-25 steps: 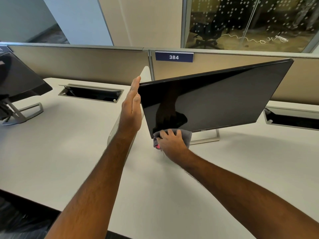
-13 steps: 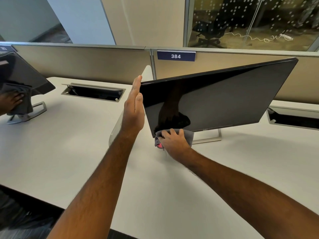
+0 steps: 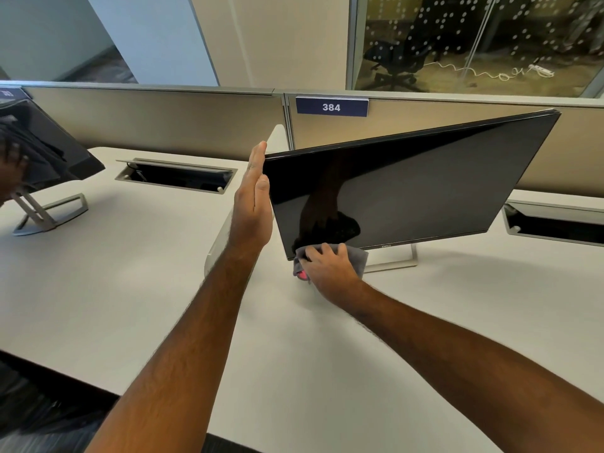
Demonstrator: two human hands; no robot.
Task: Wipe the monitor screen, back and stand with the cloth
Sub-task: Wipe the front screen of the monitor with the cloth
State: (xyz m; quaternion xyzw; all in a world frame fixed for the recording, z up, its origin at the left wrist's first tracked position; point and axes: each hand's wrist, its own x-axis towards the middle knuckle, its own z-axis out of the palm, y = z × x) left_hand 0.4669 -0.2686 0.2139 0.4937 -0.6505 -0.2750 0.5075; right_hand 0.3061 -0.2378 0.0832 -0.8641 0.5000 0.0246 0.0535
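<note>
Left hand (image 3: 253,204): I held it open and flat against the monitor (image 3: 408,188)'s left edge.
Right hand (image 3: 330,268): I pressed the grey cloth (image 3: 358,258), gripped, at the near-left screen corner.

Bare forearms (image 3: 183,354), no sleeves.

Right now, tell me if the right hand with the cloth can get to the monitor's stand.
Probably yes. The right hand presses the cloth at the monitor screen's lower left corner, and the stand sits just to its right on bare desk. Only the low bottom edge of the screen may crowd it.
</note>
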